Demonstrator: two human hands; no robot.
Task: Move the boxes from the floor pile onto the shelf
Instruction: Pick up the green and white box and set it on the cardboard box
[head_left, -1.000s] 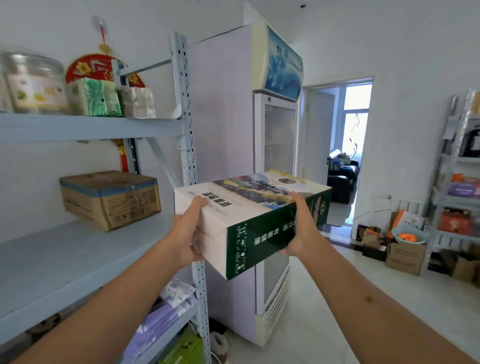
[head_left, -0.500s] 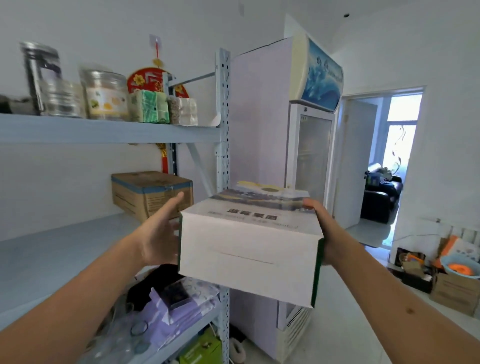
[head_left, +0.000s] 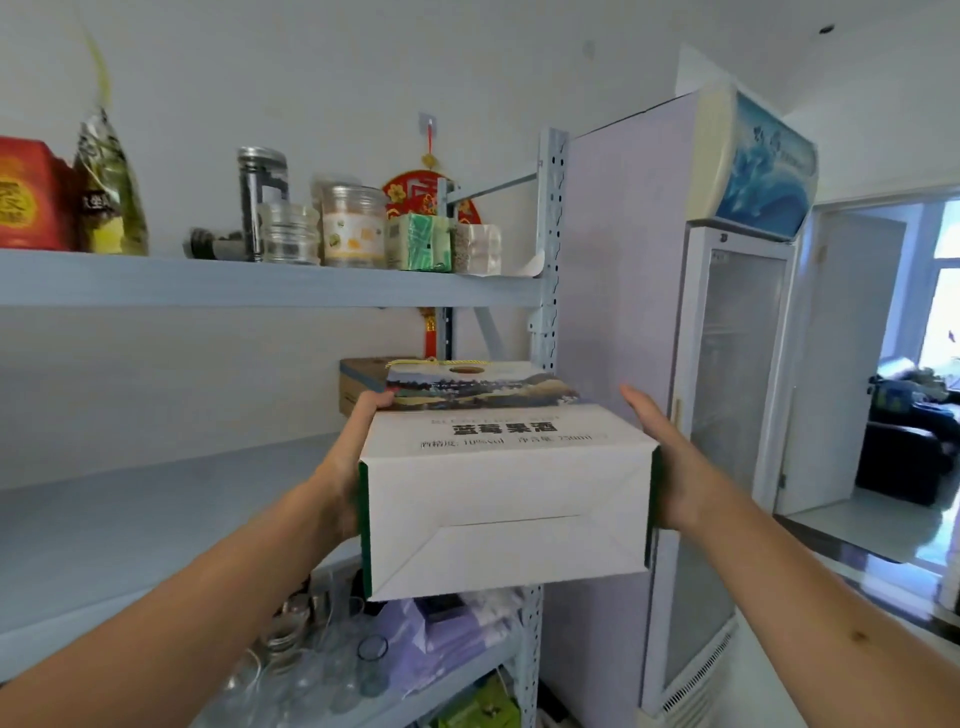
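One white box (head_left: 506, 499) with green sides is up in the air, carried between two hands. A second box, brown cardboard (head_left: 361, 382), sits on the middle shelf (head_left: 156, 499) at the back, partly hidden behind the carried one. So two boxes in all are in sight.

The left hand (head_left: 345, 467) presses flat against the white box's left side, fingers straight and reaching forward along the top edge. The right hand (head_left: 670, 462) does the same on the right side, palm against the green panel, fingers stretched out and not curled round anything. Neither hand clenches; the box is squeezed between two flat palms. It hangs level with the middle shelf, at its right end, its near face out in front of the shelf edge and the corner post (head_left: 550, 249). Whether its far end already rests on the board cannot be told.

The rack shows three boards. On the top one (head_left: 260, 283) stand one red box (head_left: 31, 195), one foil bag (head_left: 106, 192), some clear jars (head_left: 353, 226), one green packet (head_left: 421, 241) and one pale packet (head_left: 478, 247). The bottom board holds glassware (head_left: 332, 670) and purple packs (head_left: 457, 644). One tall fridge (head_left: 675, 364) stands just right of the rack, and one doorway (head_left: 893, 364) opens beyond it.
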